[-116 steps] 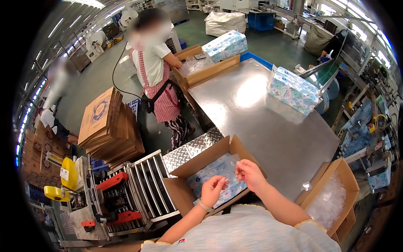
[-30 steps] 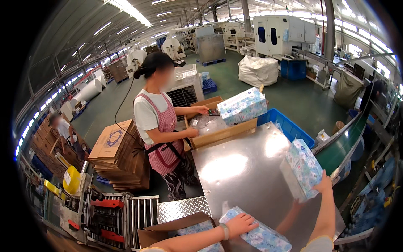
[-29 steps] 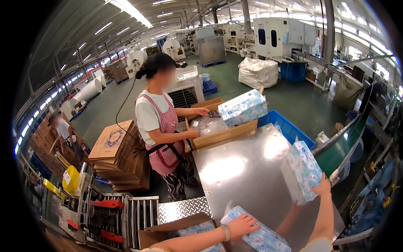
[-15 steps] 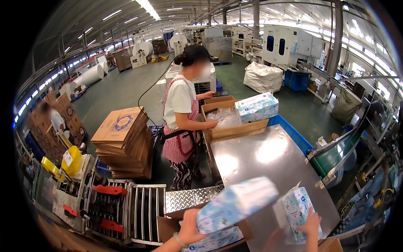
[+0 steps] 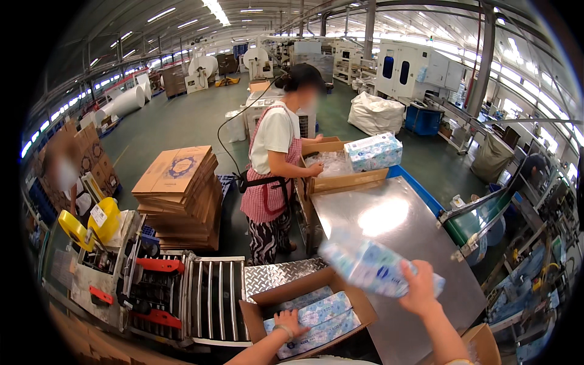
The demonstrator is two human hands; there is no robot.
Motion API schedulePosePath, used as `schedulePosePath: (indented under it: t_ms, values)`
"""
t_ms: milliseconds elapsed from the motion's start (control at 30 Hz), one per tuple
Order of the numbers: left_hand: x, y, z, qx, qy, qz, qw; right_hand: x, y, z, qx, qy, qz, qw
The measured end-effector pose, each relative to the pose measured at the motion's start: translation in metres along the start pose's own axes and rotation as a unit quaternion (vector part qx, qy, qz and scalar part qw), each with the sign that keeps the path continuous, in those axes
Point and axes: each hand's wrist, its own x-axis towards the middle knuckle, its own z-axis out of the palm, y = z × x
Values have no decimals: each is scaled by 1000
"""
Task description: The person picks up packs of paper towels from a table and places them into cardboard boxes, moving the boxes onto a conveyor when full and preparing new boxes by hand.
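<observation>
My right hand (image 5: 420, 281) is clamped on a soft blue-and-white tissue pack (image 5: 371, 267), holding it in the air above the near edge of the steel tabletop (image 5: 389, 225) (the pack is blurred, so I cannot make out its print). My left hand (image 5: 291, 320) lies flat with fingers spread on the packs (image 5: 316, 316) already lying in the open cardboard box (image 5: 255, 310), which sits at the tabletop's near left corner, just beside the roller conveyor (image 5: 213, 298). At the far end of the tabletop a co-worker in a pink apron (image 5: 274, 158) has both hands in another carton (image 5: 340, 176), with one more tissue pack (image 5: 373, 151) resting on its rim. A stack of flat cartons (image 5: 179, 188) stands on the floor to the left.
</observation>
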Motion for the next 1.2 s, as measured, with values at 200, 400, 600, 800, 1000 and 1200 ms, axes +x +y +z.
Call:
schedulePosePath:
  t_ms: [200,400,600,800,1000,1200]
  values:
    - [-4,-24,51,91,203,66,973,24,-92,93,257,-145,-279,914]
    - [-32,-5,5,-40,39,-34,998,12,-86,262,90,-270,-228,931]
    - [-67,28,-55,90,404,48,909,2,-68,280,216,-271,-156,925]
    - [-15,28,-28,63,326,-28,943,-29,-62,320,130,-316,-14,940]
    - [-61,38,-45,-30,466,-128,875,-10,-55,308,265,-381,-94,881]
    - [-7,-34,-11,-478,430,-218,734,16,-95,315,255,-332,-185,889]
